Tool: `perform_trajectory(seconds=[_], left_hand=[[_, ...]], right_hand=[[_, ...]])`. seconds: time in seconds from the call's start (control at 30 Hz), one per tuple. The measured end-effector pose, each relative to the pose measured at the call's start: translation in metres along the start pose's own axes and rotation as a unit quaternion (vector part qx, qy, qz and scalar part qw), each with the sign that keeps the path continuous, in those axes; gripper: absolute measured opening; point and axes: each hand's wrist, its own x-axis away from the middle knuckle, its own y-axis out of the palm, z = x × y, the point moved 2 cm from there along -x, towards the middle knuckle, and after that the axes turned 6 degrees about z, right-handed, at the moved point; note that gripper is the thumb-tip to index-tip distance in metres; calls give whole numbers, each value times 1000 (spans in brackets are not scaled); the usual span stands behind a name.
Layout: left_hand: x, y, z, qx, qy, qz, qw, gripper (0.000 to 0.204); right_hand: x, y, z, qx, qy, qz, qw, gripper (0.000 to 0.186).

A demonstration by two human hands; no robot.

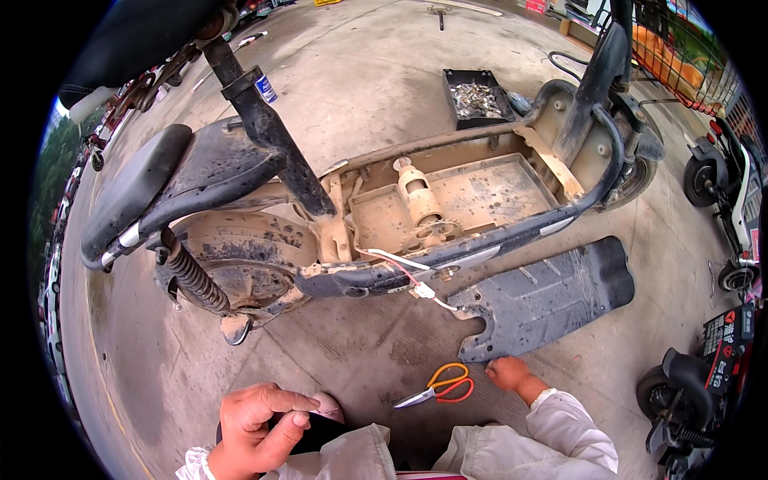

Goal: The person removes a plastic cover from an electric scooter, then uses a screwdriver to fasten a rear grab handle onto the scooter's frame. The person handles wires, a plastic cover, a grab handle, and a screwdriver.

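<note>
An electric scooter frame (384, 272) stands across the view, its floor compartment (488, 196) uncovered and dusty. A cylindrical part (416, 192) lies inside it. Nearer to me, a dark plastic footboard (544, 296) rests flat on the ground. My right hand (512, 378) is closed at the footboard's near edge; what its fingers hold, if anything, is hidden. Low at the left is my left hand (260, 424), thumb and forefinger apart, nothing between them. Scissors (438, 387) with orange and red handles lie between my hands. White connectors (424, 290) hang on wires from the frame.
Behind the scooter sits a black tray (458, 116) of small metal parts. The dusty rear wheel (240, 256) and spring (196, 276) are at the left, below the seat (140, 184). Other scooters (688, 392) line the right side. A blue-and-white can (266, 89) stands farther back.
</note>
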Motion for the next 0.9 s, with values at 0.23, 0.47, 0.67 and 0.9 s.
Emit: perform_trajectory(seconds=[0.23,0.47,0.67,0.9], left_hand=[[0,1,2,1,2,3,1000,17],[-1,1,2,-12,10,1,1000,17],[-1,2,2,-16,16,-5,1000,15],[-1,2,3,-22,20,-5,1000,13]], right_hand=[[0,0,0,1,-12,9,1000,31],[0,0,0,-4,-9,8,1000,31],[-1,2,1,5,-17,10,1000,31],[-2,2,0,5,-15,12,1000,31]])
